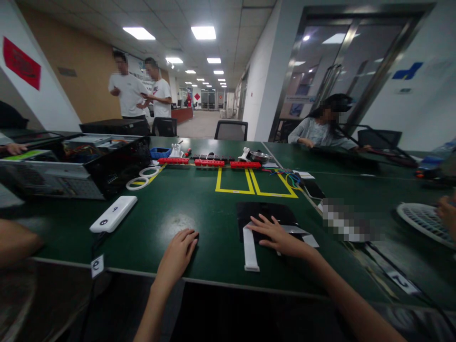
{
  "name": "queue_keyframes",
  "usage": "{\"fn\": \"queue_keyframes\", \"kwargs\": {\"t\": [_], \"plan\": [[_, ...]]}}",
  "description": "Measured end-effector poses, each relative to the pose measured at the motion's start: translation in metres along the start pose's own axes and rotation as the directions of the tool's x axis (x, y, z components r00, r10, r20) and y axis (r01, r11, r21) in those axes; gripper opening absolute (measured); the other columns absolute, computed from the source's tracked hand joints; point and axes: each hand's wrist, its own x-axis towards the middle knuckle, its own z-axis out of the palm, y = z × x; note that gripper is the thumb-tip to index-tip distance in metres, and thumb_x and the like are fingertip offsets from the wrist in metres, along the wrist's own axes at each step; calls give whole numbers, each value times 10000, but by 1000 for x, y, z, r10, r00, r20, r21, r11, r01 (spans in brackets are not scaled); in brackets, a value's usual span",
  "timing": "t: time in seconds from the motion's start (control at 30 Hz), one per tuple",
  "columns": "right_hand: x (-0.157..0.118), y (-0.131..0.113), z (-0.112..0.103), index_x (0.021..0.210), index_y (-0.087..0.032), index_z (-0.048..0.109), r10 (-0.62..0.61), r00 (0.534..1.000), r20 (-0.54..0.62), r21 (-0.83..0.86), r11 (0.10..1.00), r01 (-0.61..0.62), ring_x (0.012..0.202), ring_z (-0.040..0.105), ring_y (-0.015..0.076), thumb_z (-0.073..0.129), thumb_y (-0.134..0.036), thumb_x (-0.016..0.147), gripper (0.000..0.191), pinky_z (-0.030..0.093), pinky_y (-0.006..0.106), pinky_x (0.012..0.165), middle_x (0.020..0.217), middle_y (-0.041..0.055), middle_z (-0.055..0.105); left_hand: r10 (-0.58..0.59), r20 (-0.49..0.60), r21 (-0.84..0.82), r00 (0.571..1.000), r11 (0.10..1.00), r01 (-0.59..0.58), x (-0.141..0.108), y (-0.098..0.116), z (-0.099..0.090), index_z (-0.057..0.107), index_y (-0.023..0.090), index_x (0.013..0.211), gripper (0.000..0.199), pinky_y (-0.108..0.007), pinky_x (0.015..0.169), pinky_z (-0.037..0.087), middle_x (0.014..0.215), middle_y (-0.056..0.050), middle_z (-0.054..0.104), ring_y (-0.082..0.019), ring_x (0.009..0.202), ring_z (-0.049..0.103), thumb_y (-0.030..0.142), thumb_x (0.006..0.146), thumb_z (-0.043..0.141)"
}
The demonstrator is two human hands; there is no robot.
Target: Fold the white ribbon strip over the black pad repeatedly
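On the green table lies a flat black panel [261, 209], with a white ribbon cable [250, 251] running from it toward the front edge and ending in a connector. My right hand [278, 236] is spread over the panel, open, its fingertips touching or just above the upper end of the cable. A pale strip and a white flap [310, 241] show to the right of that hand; what lies under the palm is hidden. My left hand [180, 251] rests on the tabletop to the left of the panel, fingers loosely extended, holding nothing.
A white power bank [114, 214] and white rings [137, 183] lie at left, before an open computer case [89, 166]. Red trays [209, 163] stand behind yellow tape outlines [235, 192]. A phone [314, 189] and white mesh basket [423, 219] are at right. Other people are nearby.
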Motion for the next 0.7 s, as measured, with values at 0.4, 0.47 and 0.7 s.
{"fn": "queue_keyframes", "kwargs": {"t": [0.4, 0.47, 0.7], "plan": [[-54, 81, -19, 1356, -328, 428, 182, 982, -61, 121, 977, -173, 1376, 103, 312, 499, -500, 846, 543, 64, 648, 1055, 1492, 53, 260, 15, -2, 22, 1000, 1000, -15, 0, 1, -1, 632, 216, 1129, 288, -388, 983, 436, 1150, -61, 638, -210, 1106, 564, 267, 926, 435], [-56, 86, -19, 1337, -315, 460, 197, 977, -83, 127, 974, -186, 1374, 142, 291, 460, -502, 866, 507, 85, 616, 1074, 1478, 50, 293, 11, -1, 20, 1000, 1000, -11, 0, 2, -1, 633, 215, 1128, 289, -387, 980, 437, 1152, -61, 636, -211, 1106, 564, 265, 926, 433], [-56, 112, -9, 1194, -207, 606, 145, 955, -258, -115, 977, -180, 1253, 440, 265, 420, -383, 878, 407, 332, 517, 1044, 1365, 94, 479, 13, 1, 1, 1000, 1000, -13, -1, -3, 4, 633, 215, 1135, 288, -389, 988, 429, 1157, -67, 635, -212, 1109, 558, 265, 922, 446]]}}
